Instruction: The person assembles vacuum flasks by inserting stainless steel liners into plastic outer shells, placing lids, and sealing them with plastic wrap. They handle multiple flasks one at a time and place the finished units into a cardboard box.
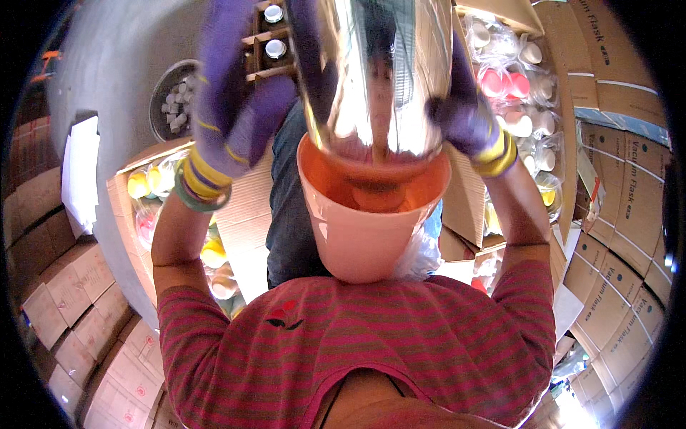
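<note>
A large, shiny silver cylinder, seemingly a vacuum flask liner, stands over a pink plastic bucket-like shell. Its rounded lower end overlaps the shell's opening, whose inside looks orange. My right hand, in a purple glove with a yellow cuff, presses against the liner's right side with its thumb on the surface. Beside the liner's left edge, my left hand, gloved alike, is blurred. Its fingers stretch upward with the thumb apart. The shell sits against my front, with a clear plastic bag by its base.
Open cartons of plastic-wrapped colored parts flank me, left and right. A round basin holds small pale pieces. Beyond my left hand stands a divided crate with white-topped items. Stacked cardboard boxes line the right; more boxes stand left.
</note>
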The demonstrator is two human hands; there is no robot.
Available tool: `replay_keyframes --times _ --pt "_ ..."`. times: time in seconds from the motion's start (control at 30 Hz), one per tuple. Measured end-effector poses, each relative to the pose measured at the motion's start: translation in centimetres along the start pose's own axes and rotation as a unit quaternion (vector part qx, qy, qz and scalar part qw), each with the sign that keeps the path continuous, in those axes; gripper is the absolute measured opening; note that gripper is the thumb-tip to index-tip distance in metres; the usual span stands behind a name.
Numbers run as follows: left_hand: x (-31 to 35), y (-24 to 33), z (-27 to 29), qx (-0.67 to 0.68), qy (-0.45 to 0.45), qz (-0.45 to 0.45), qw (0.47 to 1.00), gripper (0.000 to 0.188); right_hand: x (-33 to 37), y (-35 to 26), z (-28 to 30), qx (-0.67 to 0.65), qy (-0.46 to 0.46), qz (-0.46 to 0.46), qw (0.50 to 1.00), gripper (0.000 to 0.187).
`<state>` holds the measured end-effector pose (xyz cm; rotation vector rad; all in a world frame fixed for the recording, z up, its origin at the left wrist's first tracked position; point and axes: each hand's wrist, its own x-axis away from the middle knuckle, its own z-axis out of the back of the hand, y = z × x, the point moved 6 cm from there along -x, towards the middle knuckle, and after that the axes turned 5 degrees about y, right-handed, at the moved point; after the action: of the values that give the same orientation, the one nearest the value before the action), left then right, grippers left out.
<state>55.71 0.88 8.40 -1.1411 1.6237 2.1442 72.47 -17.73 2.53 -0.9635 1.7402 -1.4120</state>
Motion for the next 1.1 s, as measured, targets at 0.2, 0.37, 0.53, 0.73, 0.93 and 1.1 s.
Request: replay_keyframes --times 0.2,0.37,0.53,0.73,0.93,1.1 --pt "2.9 2.5 -3.2 -0.161 -0.101 0.031 0.981 0.060 5.1 -0.1 -3.3 -0.048 -0.068 -0.143 0.986 0.091" --pt "4.8 2.0 -4.4 0.027 -0.063 0.154 0.986 0.046 5.3 -1.0 -2.9 -0.055 -0.125 -0.096 0.986 0.078" --pt "5.2 1.6 -4.6 -0.038 -0.147 0.133 0.979 0.041 1.8 -4.1 -3.9 0.051 -0.224 -0.076 0.970 0.055" --pt "8.2 -0.2 -5.2 0.112 0.033 0.238 0.964 0.066 -1.4 -5.6 -5.5 0.254 -0.314 -0.195 0.894 0.049" --pt "8.9 -1.0 -6.4 0.181 0.002 0.299 0.937 0.117 -2.8 -7.2 -6.5 0.605 -0.321 -0.122 0.719 0.045" --pt "9.7 -0.7 -5.8 0.146 0.033 0.310 0.939 0.126 -3.5 -7.3 -8.5 0.615 -0.371 -0.130 0.683 0.040"
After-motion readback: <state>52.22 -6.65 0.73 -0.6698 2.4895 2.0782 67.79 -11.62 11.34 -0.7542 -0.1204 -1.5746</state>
